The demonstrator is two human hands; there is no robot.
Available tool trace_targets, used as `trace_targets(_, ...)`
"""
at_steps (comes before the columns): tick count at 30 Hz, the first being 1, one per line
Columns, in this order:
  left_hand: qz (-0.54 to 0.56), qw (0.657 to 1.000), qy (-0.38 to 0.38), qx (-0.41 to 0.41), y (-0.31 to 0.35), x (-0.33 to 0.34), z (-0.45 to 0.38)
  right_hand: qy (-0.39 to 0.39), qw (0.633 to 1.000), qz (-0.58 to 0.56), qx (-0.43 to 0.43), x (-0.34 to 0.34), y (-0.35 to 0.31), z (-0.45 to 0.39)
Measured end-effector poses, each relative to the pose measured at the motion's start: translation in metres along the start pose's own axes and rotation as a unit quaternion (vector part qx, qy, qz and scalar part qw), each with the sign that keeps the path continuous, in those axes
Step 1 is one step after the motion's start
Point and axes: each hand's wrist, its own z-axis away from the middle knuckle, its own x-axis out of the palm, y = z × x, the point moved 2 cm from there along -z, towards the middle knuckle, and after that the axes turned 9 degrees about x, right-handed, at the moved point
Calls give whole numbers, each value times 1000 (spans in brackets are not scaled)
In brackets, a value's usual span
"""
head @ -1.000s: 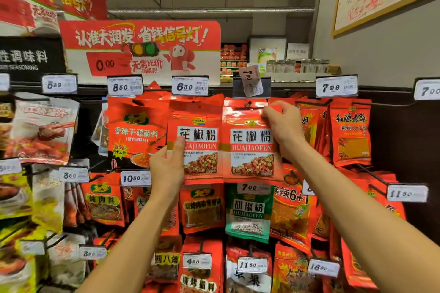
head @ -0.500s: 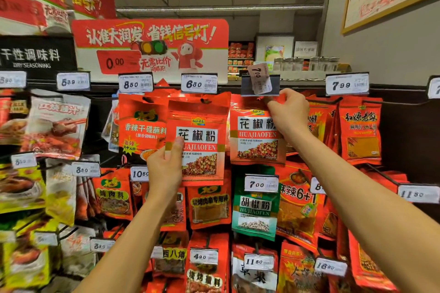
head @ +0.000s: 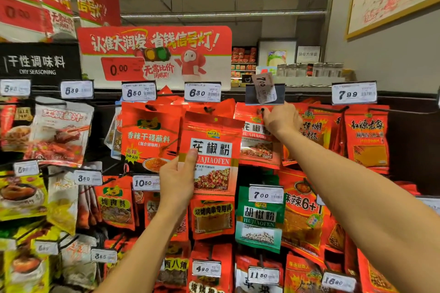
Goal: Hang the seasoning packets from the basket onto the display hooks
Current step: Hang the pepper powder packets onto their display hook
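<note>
Red packet pinched by right hand may miss the hook; left hand grips a spare.

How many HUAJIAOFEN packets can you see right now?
2. One packet is in the left hand, in front of the rack; the other is at the hook under the 7.00 tag, held by the right hand. More may hang hidden behind it.
</note>
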Motion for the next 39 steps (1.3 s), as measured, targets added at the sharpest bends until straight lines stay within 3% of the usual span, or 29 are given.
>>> trace_targets(6,16,999,-34,-3,5,16,2,-13,999,4,36,-6,14,0)
trace_targets(9,55,997,-42,-23,2,31,3,-11,985,-174,8,-20,37,26)
trace_targets(10,68,996,-47,-32,2,38,4,-57,959,-279,14,-24,44,37)
trace_targets(12,86,994,-60,-41,3,54,8,-216,857,-465,47,-33,46,62)
trace_targets(13,89,993,-69,-42,4,62,9,-275,813,-510,48,-37,45,71)
trace_targets(14,89,992,-79,-43,5,70,11,-296,802,-518,38,-41,42,77)
trace_targets(19,54,986,-146,-57,5,98,11,-200,880,-431,13,-54,30,67)
trace_targets(22,70,985,-149,-55,14,105,-8,-175,907,-383,-19,-57,23,53)
trace_targets(29,59,994,-76,-53,50,120,-56,-148,930,-334,27,-50,15,37)
trace_targets(39,10,995,-20,-101,23,132,-68,-134,956,-257,37,-30,16,24)
